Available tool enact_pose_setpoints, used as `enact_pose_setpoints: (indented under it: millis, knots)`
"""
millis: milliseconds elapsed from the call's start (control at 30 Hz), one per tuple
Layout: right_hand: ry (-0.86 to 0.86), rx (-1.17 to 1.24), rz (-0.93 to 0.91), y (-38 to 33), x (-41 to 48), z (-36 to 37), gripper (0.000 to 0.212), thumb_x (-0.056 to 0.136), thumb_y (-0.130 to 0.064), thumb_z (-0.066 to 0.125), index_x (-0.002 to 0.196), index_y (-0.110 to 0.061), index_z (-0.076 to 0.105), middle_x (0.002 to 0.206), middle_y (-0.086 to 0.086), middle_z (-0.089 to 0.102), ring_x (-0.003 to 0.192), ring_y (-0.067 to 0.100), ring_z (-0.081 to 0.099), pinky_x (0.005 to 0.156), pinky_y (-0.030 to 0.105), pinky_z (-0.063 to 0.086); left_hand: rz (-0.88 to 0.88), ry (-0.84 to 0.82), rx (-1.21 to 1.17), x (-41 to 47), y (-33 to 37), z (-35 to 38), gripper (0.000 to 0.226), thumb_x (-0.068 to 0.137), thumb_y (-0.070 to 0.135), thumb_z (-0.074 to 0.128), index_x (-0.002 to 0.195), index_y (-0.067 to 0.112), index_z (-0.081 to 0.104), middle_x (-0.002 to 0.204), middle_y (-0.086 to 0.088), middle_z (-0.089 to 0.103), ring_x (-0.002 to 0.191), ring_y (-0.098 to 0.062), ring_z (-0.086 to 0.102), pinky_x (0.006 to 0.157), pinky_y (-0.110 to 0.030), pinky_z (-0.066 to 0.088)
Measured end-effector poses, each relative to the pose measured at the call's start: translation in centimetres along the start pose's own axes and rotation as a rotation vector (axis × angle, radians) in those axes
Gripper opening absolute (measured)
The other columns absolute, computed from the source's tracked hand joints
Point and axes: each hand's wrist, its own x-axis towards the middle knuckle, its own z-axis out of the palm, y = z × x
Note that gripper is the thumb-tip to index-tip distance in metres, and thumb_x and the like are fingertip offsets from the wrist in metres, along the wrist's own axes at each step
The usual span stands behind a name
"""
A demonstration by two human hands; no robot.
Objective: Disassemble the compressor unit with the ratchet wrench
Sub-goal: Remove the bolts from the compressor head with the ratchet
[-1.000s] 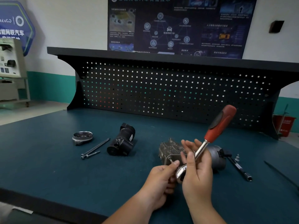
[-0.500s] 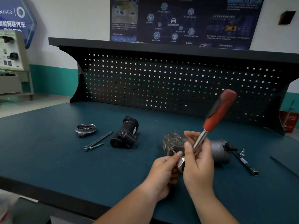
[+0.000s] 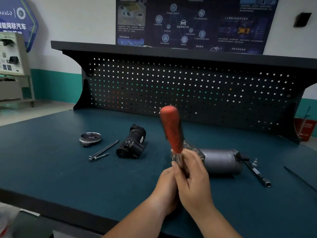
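Broadly, the blue surface spreads beneath both hands. The grey compressor lies on its side just behind them, reaching out to their right. The right hand curls round the shank of the wrench, whose red handle stands upright and blurred. The left hand presses against the right, its fingers hidden, so its grip is unclear. A black housing sits left of the hands, with two bolts and a ring farther left.

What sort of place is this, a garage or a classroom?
Probably a car-mechanics training workshop: a workbench backed by a pegboard, a wall poster of car technology diagrams, and a part-dismantled compressor unit lying on the bench.
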Motion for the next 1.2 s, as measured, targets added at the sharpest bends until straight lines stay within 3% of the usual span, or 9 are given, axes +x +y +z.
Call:
enact_pose_setpoints:
  millis: [100,167,300,400,533,700,833,1067,1200]
  knots:
    - [0.082,0.142,0.178,0.0,0.1,-0.3,0.017,0.090,-0.016,0.052,0.102,-0.029,0.052,0.102,-0.010,0.065,0.099,0.000,0.060,0.087,0.015,0.044,0.107,0.258,0.238,0.2,-0.6,-0.7,0.023,0.088,0.013,0.052,0.069,0.005,0.063,0.065,-0.004,0.059,0.061,-0.011,0.054,0.051,-0.020,0.042]
    - [0.144,0.205,0.249,0.3,0.3,-0.9,0.021,0.091,-0.013,0.048,0.105,-0.028,0.050,0.101,-0.006,0.067,0.100,0.002,0.061,0.088,0.015,0.045,0.244,0.402,0.412,0.6,-0.7,-1.5,0.015,0.079,0.003,0.058,0.082,0.017,0.059,0.077,0.000,0.054,0.065,-0.005,0.048,0.059,-0.013,0.040]
    - [0.228,0.390,0.371,0.9,1.2,-1.8,0.026,0.096,-0.002,0.045,0.109,-0.024,0.050,0.092,-0.006,0.069,0.092,0.009,0.066,0.084,0.021,0.050,0.389,0.101,0.959,2.4,0.4,-3.0,0.078,0.067,0.019,0.077,0.128,0.038,0.032,0.132,0.018,0.027,0.126,0.003,0.026,0.106,-0.014,0.022]
    - [0.286,0.549,0.449,0.7,1.9,-2.6,0.028,0.097,-0.001,0.041,0.108,-0.024,0.051,0.084,-0.005,0.070,0.075,0.011,0.069,0.069,0.021,0.054,0.369,-0.027,1.106,4.6,0.8,-2.9,0.097,0.067,0.038,0.080,0.145,0.036,0.022,0.154,0.015,0.013,0.142,-0.002,0.005,0.116,-0.028,0.011]
    - [0.307,0.584,0.400,0.6,3.3,-5.1,0.028,0.094,-0.016,0.047,0.098,-0.042,0.057,0.081,-0.002,0.070,0.055,0.009,0.062,0.049,0.022,0.050,0.467,-0.062,1.033,6.5,0.2,-2.4,0.060,0.074,0.028,0.079,0.127,0.029,0.052,0.139,0.009,0.046,0.138,-0.009,0.031,0.114,-0.026,0.025]
    - [0.287,0.487,0.380,3.1,6.9,-7.6,0.022,0.092,-0.022,0.045,0.097,-0.040,0.054,0.066,-0.005,0.063,0.045,0.006,0.048,0.049,0.025,0.048,0.516,0.008,0.996,7.6,-0.4,-1.9,0.049,0.072,0.020,0.080,0.117,0.025,0.060,0.121,0.017,0.051,0.117,0.002,0.045,0.094,0.003,0.024]
    - [0.290,0.625,0.525,5.3,8.5,-7.2,0.025,0.102,-0.034,0.033,0.104,-0.030,0.058,0.047,-0.007,0.039,0.037,0.006,0.034,0.042,0.023,0.044,0.509,0.094,0.984,9.1,-1.3,-0.2,0.048,0.072,0.020,0.080,0.115,0.025,0.061,0.117,0.017,0.050,0.113,0.000,0.046,0.098,-0.006,0.030]
    - [0.300,0.932,0.651,6.5,6.7,-6.3,0.036,0.099,-0.042,0.032,0.074,-0.022,0.047,0.046,-0.008,0.030,0.036,0.005,0.028,0.043,0.020,0.039,0.435,-0.008,0.897,10.1,-1.6,-0.3,0.053,0.071,0.010,0.076,0.113,0.034,0.054,0.116,0.020,0.046,0.119,-0.005,0.046,0.097,-0.011,0.033]
    - [0.305,0.939,0.618,6.4,6.3,-6.4,0.037,0.100,-0.042,0.031,0.073,-0.020,0.044,0.047,-0.008,0.032,0.039,0.006,0.029,0.044,0.019,0.039,0.478,0.265,0.468,9.1,0.0,-0.7,0.029,0.065,0.020,0.048,0.090,0.033,0.056,0.093,0.011,0.058,0.080,0.007,0.055,0.069,-0.009,0.043]
